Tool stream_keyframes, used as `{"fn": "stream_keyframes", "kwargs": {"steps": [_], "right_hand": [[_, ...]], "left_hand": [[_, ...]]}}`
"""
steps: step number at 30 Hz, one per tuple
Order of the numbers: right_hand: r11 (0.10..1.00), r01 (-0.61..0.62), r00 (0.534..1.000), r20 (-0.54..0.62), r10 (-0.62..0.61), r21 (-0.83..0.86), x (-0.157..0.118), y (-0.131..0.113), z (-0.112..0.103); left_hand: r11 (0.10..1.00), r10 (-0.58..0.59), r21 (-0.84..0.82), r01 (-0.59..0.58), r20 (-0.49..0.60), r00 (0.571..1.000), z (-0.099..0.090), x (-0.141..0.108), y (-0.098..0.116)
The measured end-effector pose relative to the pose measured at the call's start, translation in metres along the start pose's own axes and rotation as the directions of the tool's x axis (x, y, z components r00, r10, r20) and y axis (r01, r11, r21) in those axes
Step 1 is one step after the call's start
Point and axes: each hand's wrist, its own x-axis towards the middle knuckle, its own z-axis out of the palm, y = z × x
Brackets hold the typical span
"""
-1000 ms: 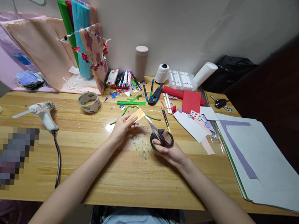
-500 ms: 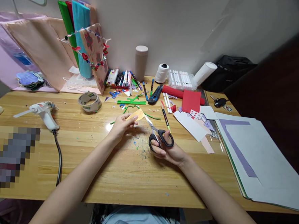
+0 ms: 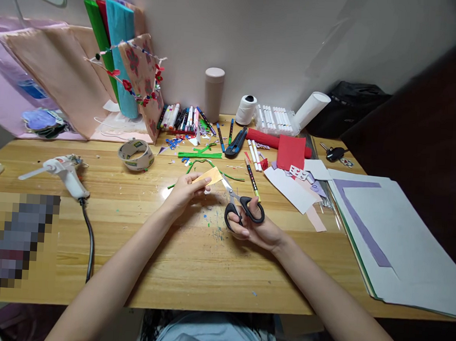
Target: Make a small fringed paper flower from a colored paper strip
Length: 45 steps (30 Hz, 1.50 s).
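A small piece of yellow-orange paper (image 3: 213, 175) is pinched between the thumb and fingers of my left hand (image 3: 186, 191). My right hand (image 3: 255, 226) grips black-handled scissors (image 3: 232, 194), thumb and fingers through the loops. Their blades point up and left, with the tips at the paper's right edge; whether they touch it I cannot tell. Just behind the paper lies a thin green stem-like strip (image 3: 205, 162). Beyond it are green paper strips (image 3: 200, 155). A marker pen (image 3: 252, 179) rests on the table right behind the scissors.
To the left are a roll of tape (image 3: 135, 154) and a white glue gun (image 3: 67, 173) with its black cord. A utility knife (image 3: 236, 142), markers (image 3: 180, 118) and red paper (image 3: 291, 153) lie toward the back. Large white sheets (image 3: 409, 238) cover the right side of the wooden table (image 3: 191, 271).
The handles of the scissors have shifted very slightly left. Both hands keep their grips, and the whole view has moved a little.
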Motion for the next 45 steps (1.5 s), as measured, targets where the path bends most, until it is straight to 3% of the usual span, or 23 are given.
{"fn": "stream_keyframes", "kwargs": {"steps": [15, 24, 35, 45], "right_hand": [[0.994, 0.107, 0.985, -0.134, -0.107, -0.007, 0.0056, 0.0082, 0.0037], [0.997, 0.018, 0.999, -0.046, -0.014, 0.075, 0.0020, 0.0044, 0.0026], [0.999, -0.041, 0.998, 0.041, 0.042, -0.006, 0.0021, 0.0051, -0.0020], [0.995, 0.095, 0.983, -0.153, -0.099, -0.035, 0.0057, 0.0096, 0.0038]], "left_hand": [[0.998, -0.019, -0.063, 0.019, 0.011, 1.000, -0.0020, 0.0037, -0.0056], [0.997, -0.068, -0.029, 0.069, 0.040, 0.997, -0.0044, 0.0033, -0.0053], [0.995, -0.087, -0.035, 0.090, 0.080, 0.993, -0.0053, 0.0036, -0.0061], [0.988, -0.105, -0.103, 0.114, 0.090, 0.990, -0.0059, 0.0058, -0.0076]]}}
